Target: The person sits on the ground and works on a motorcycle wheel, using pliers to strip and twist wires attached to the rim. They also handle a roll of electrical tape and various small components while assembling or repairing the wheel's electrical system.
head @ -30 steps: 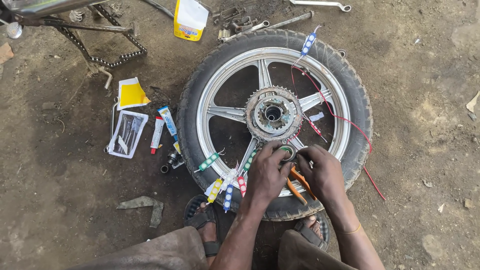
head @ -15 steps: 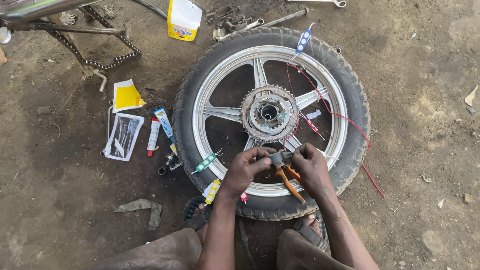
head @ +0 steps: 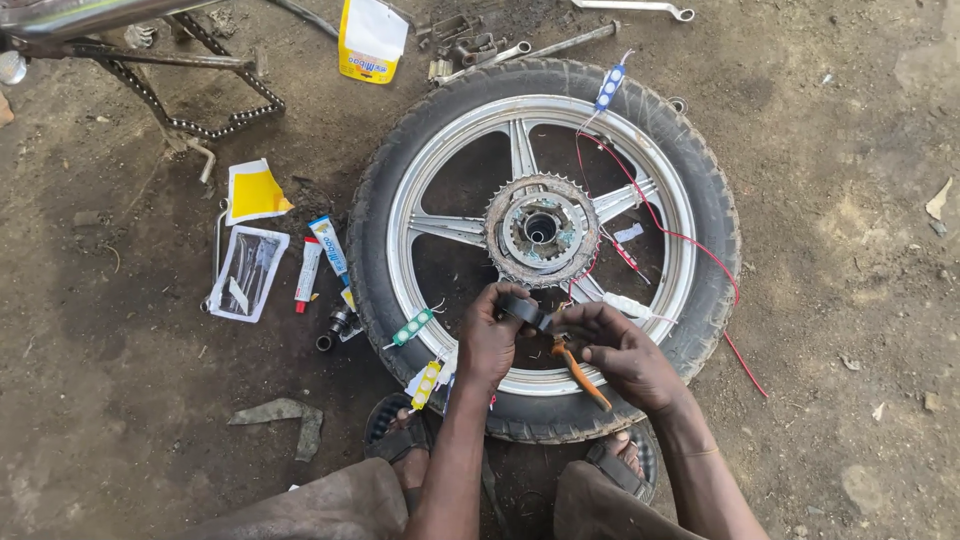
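Black tape roll (head: 524, 311) pinched between both hands, left hand (head: 490, 345), right hand (head: 625, 358), above wheel rim (head: 425, 180)

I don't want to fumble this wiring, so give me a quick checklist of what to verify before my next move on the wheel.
1. Black tape roll gripped in the left hand: ok.
2. Orange-handled tool under the right hand: ok; which tool it is, cannot tell.
3. Red wire free of the rusty toothed sprocket: not ok, it crosses the spokes beside it.
4. Green light module and yellow light module lying on the black tyre: ok.
5. Wire joint between the hands: cannot tell, hidden by fingers.
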